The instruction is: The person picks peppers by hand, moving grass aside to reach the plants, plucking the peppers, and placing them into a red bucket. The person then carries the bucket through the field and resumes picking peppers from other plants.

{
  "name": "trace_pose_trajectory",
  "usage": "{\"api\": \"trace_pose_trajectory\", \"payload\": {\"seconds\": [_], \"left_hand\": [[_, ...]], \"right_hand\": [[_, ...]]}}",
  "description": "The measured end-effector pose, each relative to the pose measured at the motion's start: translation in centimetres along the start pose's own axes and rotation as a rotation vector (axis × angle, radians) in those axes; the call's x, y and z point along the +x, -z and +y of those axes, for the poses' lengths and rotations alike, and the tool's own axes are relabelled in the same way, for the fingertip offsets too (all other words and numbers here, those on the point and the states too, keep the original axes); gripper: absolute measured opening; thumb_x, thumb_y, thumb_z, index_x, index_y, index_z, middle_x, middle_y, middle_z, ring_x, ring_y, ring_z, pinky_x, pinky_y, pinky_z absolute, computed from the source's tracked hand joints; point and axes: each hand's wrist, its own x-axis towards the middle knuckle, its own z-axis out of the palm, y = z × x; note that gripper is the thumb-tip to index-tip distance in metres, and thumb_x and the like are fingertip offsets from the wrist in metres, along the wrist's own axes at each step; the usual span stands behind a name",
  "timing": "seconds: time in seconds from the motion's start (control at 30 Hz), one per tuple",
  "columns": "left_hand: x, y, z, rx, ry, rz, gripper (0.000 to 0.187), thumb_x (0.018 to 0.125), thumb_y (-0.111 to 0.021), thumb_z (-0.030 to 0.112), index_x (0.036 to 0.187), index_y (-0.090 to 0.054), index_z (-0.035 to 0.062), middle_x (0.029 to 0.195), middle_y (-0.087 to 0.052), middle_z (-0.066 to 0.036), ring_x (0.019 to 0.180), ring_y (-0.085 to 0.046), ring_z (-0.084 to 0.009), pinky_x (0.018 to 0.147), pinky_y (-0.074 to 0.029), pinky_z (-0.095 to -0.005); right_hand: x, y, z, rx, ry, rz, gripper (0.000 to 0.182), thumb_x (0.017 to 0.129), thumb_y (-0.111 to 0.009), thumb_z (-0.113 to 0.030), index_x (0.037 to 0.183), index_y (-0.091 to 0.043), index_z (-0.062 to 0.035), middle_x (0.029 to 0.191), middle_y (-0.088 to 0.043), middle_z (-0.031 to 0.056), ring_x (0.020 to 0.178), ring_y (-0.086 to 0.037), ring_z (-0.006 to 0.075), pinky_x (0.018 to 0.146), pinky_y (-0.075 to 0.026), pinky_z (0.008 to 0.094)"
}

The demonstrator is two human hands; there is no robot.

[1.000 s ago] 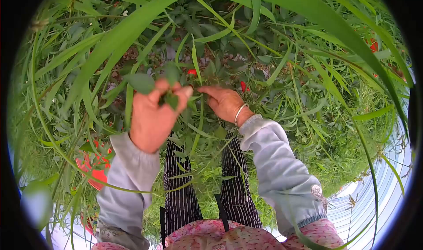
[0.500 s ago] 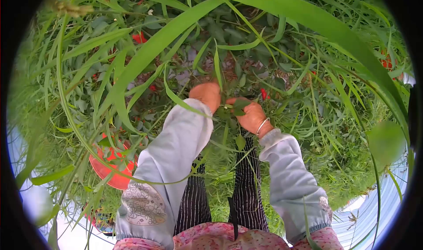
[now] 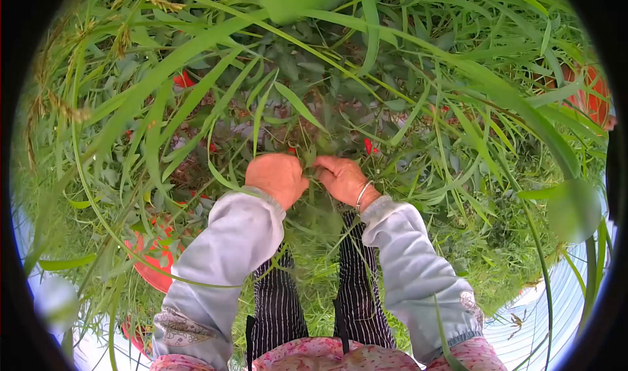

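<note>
My left hand (image 3: 277,178) has its fingers curled in and its back toward the camera, low among the green stems. Close on its right, my right hand (image 3: 341,180), with a bracelet at the wrist, has its fingers bent toward the left one. What lies between the fingertips of either hand is too small or hidden to name. A red pepper (image 3: 371,146) hangs just above and right of my right hand. Another bit of red shows right above my left hand.
Long grass blades (image 3: 196,50) arch across the view. A red basin (image 3: 154,266) sits at the lower left, partly behind leaves. Another red object (image 3: 589,96) stands at the right edge. More red spots show among the leaves at the upper left.
Both hands have moved left and slightly down, and my left hand has turned its back more to the camera. The leaf at my right hand's fingers no longer shows there.
</note>
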Motion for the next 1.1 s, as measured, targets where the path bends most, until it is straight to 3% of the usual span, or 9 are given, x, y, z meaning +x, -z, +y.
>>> {"api": "trace_pose_trajectory", "payload": {"seconds": [0.17,0.23,0.33,0.43,0.5,0.57,0.83,1.03,1.1], "left_hand": [[0.2,-0.7,-0.4,-0.432,0.049,0.381,0.026,0.073,-0.062,0.025,0.096,-0.066,0.0122,0.085,-0.066,-0.013,0.08,-0.062,-0.0327,0.07,-0.049,-0.0434],[1.2,1.1,-0.8,-0.561,-0.013,0.536,0.024,0.074,-0.062,0.022,0.096,-0.066,0.0125,0.086,-0.065,-0.014,0.082,-0.062,-0.0332,0.071,-0.049,-0.0438],[5.6,1.4,-0.8,-0.168,-0.037,0.31,0.029,0.077,-0.062,0.018,0.105,-0.063,0.0117,0.089,-0.065,-0.016,0.084,-0.062,-0.0335,0.074,-0.05,-0.0401],[8.2,0.0,-1.9,0.081,-0.184,0.014,0.021,0.076,-0.059,0.016,0.095,-0.066,0.0117,0.088,-0.065,-0.015,0.085,-0.062,-0.0337,0.073,-0.05,-0.0417],[7.6,-0.9,-1.7,0.046,-0.142,0.049,0.019,0.075,-0.059,0.016,0.093,-0.065,0.0108,0.088,-0.066,-0.014,0.084,-0.063,-0.0331,0.073,-0.05,-0.0431],[7.4,-2.9,-2.4,0.017,-0.127,0.121,0.019,0.073,-0.061,0.016,0.091,-0.063,0.0101,0.083,-0.065,-0.014,0.079,-0.063,-0.0325,0.07,-0.049,-0.044],[3.1,-9.4,-2.2,-0.007,-0.221,0.243,0.04,0.07,-0.062,0.016,0.11,-0.057,0.0164,0.086,-0.061,-0.011,0.076,-0.061,-0.0308,0.063,-0.049,-0.0429],[2.1,-8.5,-3.6,-0.149,-0.243,0.301,0.043,0.068,-0.064,0.013,0.109,-0.055,0.0113,0.084,-0.059,-0.011,0.071,-0.061,-0.0284,0.062,-0.049,-0.0408],[1.9,-10.0,-3.7,-0.108,-0.238,0.346,0.042,0.068,-0.063,0.013,0.109,-0.054,0.0113,0.084,-0.058,-0.011,0.07,-0.061,-0.0278,0.061,-0.049,-0.0401]], "right_hand": [[0.7,0.4,-0.1,0.006,0.03,-0.028,0.032,0.082,-0.053,-0.007,0.114,-0.058,-0.0088,0.09,-0.064,0.0118,0.079,-0.059,0.016,0.075,-0.047,0.03],[0.4,0.2,-1.1,-0.057,-0.083,-0.072,0.034,0.08,-0.056,-0.009,0.114,-0.058,-0.0089,0.098,-0.064,0.0144,0.086,-0.062,0.024,0.078,-0.047,0.033],[0.8,-0.1,-1.2,-0.258,0.08,-0.13,0.037,0.075,-0.052,-0.011,0.111,-0.058,-0.0113,0.101,-0.061,0.0202,0.098,-0.056,0.0365,0.085,-0.046,0.0371],[1.1,1.7,-2.9,-0.388,0.098,-0.028,0.03,0.076,-0.052,-0.013,0.104,-0.062,-0.0104,0.1,-0.061,0.0207,0.095,-0.057,0.0362,0.082,-0.047,0.0388],[3.5,3.5,-3.3,-0.205,-0.021,0.079,0.02,0.078,-0.056,-0.009,0.096,-0.065,-0.0062,0.084,-0.067,0.0085,0.07,-0.061,0.0192,0.07,-0.049,0.0288],[6.0,4.7,-4.0,0.078,-0.121,0.28,0.02,0.08,-0.052,-0.005,0.095,-0.065,-0.003,0.082,-0.065,0.0007,0.07,-0.058,0.0108,0.066,-0.048,0.0269],[15.0,4.4,6.5,-0.668,-0.108,0.306,0.036,0.081,-0.049,-0.037,0.103,-0.064,-0.0125,0.103,-0.064,0.0113,0.096,-0.059,0.0346,0.085,-0.046,0.0407],[18.3,4.5,4.1,-0.886,0.216,0.138,0.042,0.079,-0.051,-0.043,0.105,-0.064,-0.0122,0.107,-0.063,0.0144,0.098,-0.059,0.0349,0.086,-0.045,0.0416],[18.0,4.1,2.4,-0.909,0.095,0.136,0.045,0.078,-0.052,-0.046,0.107,-0.063,-0.0124,0.108,-0.062,0.0154,0.099,-0.059,0.0347,0.086,-0.045,0.0419]]}}
